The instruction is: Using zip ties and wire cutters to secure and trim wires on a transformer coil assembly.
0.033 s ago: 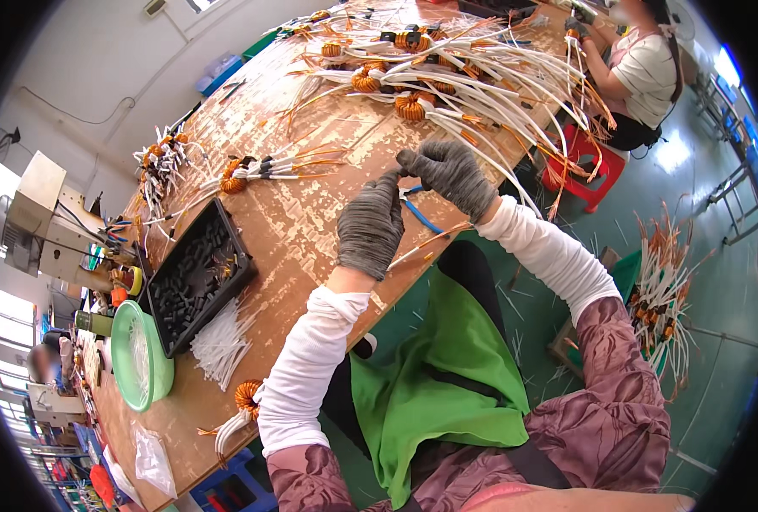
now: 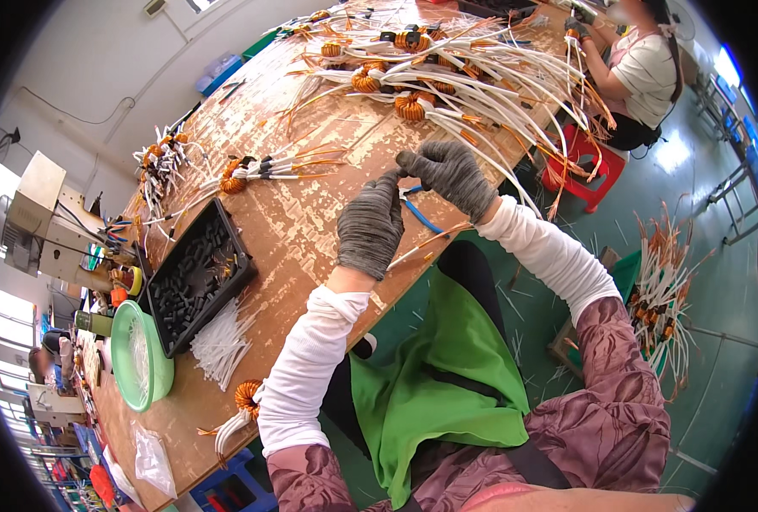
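Observation:
My left hand (image 2: 370, 224), in a grey knit glove, is closed above the near edge of the wooden table. My right hand (image 2: 454, 175), gloved alike, has its fingers bent in a pinch, and the fingertips of both hands meet. What they grip is hidden by the gloves. Right below them lies a tool with two slim blue handles (image 2: 424, 217), its head partly covered by my left hand. A white wire with a copper-coloured end (image 2: 419, 249) sticks out beside my left wrist, over the table edge.
Copper-wound ring coils with white leads (image 2: 411, 106) are heaped at the far side. Left are a black tray (image 2: 244, 271) of small black sleeves, white tubes (image 2: 223, 346) and a green basin (image 2: 164, 375). A co-worker sits at far right by a red stool (image 2: 596, 192).

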